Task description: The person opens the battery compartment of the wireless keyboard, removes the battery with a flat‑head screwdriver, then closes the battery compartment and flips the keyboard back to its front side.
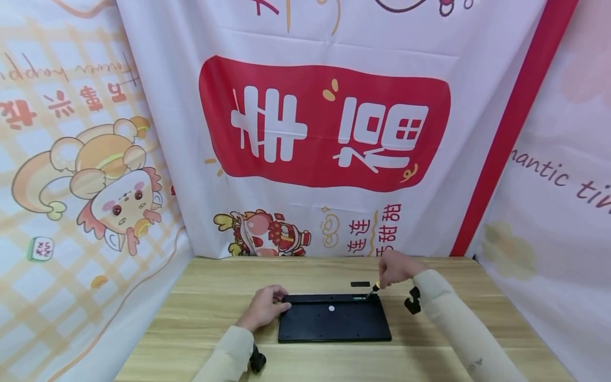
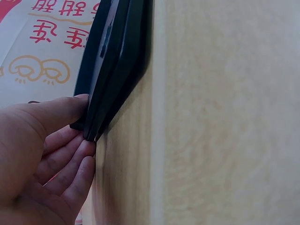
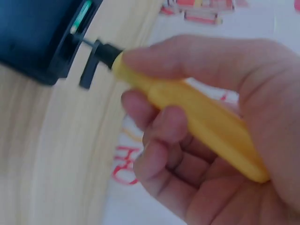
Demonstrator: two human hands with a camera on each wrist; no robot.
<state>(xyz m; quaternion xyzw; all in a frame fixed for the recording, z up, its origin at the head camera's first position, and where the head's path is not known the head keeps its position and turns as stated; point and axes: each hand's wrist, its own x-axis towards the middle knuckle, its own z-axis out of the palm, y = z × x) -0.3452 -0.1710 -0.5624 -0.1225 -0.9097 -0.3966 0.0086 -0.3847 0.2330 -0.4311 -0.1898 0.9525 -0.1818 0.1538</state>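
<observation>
A black keyboard [image 1: 334, 324] lies underside up on the wooden table. At its left end my left hand [image 1: 264, 307] pinches the far corner, with the thumb [image 2: 65, 111] on the upper face and the fingers at the edge. My right hand [image 1: 397, 267] grips a screwdriver with a yellow handle [image 3: 201, 119]. The screwdriver's thin metal shaft [image 3: 86, 41] reaches into a slot near the keyboard's far right corner. Inside that slot sits a green battery [image 3: 82, 16]; whether the tip touches it I cannot tell. A small black cover [image 1: 360, 284] lies just beyond the keyboard.
Wood-grain tabletop [image 1: 200, 313] surrounds the keyboard. A white printed cloth [image 1: 324, 223] hangs behind the table's far edge, with more printed cloth on both sides. Black camera mounts are strapped to both wrists.
</observation>
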